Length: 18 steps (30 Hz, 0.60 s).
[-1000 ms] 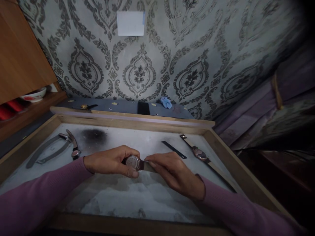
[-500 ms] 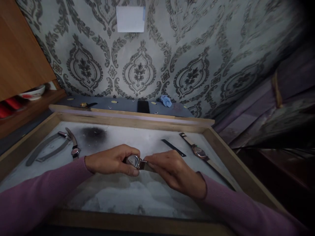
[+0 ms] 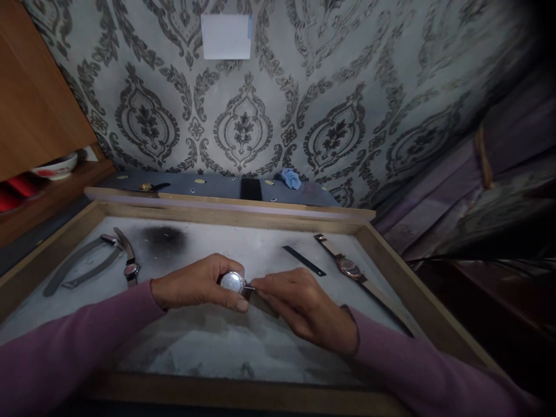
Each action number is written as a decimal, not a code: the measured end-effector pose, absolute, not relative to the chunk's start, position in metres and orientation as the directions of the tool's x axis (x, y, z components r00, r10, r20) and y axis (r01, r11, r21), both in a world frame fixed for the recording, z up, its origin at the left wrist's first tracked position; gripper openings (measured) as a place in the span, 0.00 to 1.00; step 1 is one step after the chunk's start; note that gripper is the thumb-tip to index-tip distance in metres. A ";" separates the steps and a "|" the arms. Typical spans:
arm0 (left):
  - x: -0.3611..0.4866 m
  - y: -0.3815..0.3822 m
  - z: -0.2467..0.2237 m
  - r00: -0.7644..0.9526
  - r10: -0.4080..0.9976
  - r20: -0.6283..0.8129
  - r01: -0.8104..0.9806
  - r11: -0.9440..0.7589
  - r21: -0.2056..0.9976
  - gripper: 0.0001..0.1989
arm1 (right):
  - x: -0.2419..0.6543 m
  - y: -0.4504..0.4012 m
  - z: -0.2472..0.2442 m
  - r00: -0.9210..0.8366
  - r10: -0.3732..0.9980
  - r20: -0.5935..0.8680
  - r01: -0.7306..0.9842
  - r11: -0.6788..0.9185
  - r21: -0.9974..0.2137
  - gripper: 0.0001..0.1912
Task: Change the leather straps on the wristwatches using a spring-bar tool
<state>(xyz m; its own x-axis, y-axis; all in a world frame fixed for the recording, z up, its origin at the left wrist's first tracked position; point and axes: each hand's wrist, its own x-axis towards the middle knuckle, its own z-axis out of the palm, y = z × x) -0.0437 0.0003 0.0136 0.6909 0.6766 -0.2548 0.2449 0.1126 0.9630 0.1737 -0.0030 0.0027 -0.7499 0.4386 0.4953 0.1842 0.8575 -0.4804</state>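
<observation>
My left hand (image 3: 202,284) grips a wristwatch (image 3: 233,282) by its round case, thumb below and fingers above. Its shiny face is turned up, with glare hiding the detail. Part of a brown strap (image 3: 263,302) runs from the case under my right hand (image 3: 295,298). The right fingers pinch a thin metal tool (image 3: 249,288), whose slim shaft meets the right edge of the watch case; the rest of it is hidden in the hand. Both hands are low over the white floor of a wooden-framed tray (image 3: 217,215).
Right of the hands lie a dark flat blade (image 3: 304,260) and a second wristwatch (image 3: 348,267). Pliers with grey handles (image 3: 93,255) and a smaller watch (image 3: 131,270) lie at left. Behind the frame are a phone (image 3: 251,189) and a blue cloth (image 3: 291,179).
The watch has tilted, so its face now catches bright glare. The thin tool still points at the case edge, and the whole view has shifted slightly.
</observation>
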 end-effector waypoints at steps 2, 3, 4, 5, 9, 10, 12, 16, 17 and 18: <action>-0.043 0.000 0.013 0.679 0.688 -0.254 0.263 0.095 0.960 0.17 | 0.174 -0.003 0.002 -0.752 0.440 0.491 0.188 0.857 -0.480 0.13; -0.043 0.000 0.013 0.678 0.691 -0.252 0.266 0.089 0.960 0.18 | 0.174 -0.004 0.001 -0.750 0.440 0.494 0.190 0.858 -0.477 0.13; -0.042 0.000 0.013 0.679 0.691 -0.248 0.262 0.087 0.961 0.18 | 0.174 -0.004 0.000 -0.745 0.440 0.501 0.188 0.860 -0.474 0.13; -0.042 0.000 0.014 0.682 0.689 -0.245 0.257 0.088 0.962 0.17 | 0.174 -0.004 -0.001 -0.739 0.442 0.509 0.188 0.860 -0.475 0.13; -0.040 -0.001 0.019 0.675 0.694 -0.249 0.264 0.088 0.960 0.17 | 0.173 -0.004 -0.003 -0.723 0.452 0.523 0.178 0.853 -0.491 0.12; -0.040 -0.002 0.020 0.673 0.696 -0.249 0.268 0.084 0.960 0.17 | 0.173 -0.003 -0.003 -0.723 0.450 0.524 0.173 0.852 -0.494 0.12; -0.040 -0.002 0.022 0.669 0.702 -0.244 0.269 0.077 0.960 0.17 | 0.172 -0.003 -0.002 -0.719 0.459 0.521 0.168 0.843 -0.511 0.12; -0.040 -0.002 0.021 0.656 0.717 -0.235 0.263 0.075 0.962 0.14 | 0.170 -0.004 0.001 -0.710 0.516 0.479 0.181 0.791 -0.585 0.14; -0.040 -0.002 0.021 0.656 0.718 -0.233 0.262 0.073 0.962 0.13 | 0.170 -0.004 0.001 -0.705 0.522 0.479 0.177 0.785 -0.594 0.14; -0.040 -0.002 0.021 0.657 0.718 -0.230 0.260 0.070 0.963 0.13 | 0.170 -0.005 0.001 -0.701 0.524 0.483 0.172 0.782 -0.599 0.14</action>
<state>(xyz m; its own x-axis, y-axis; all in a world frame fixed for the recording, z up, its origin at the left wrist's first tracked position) -0.0404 -0.0018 0.0208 0.6566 0.7184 -0.2297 0.2601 0.0701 0.9630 0.1698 -0.0046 0.0008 -0.7012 0.5244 0.4830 0.1724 0.7821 -0.5988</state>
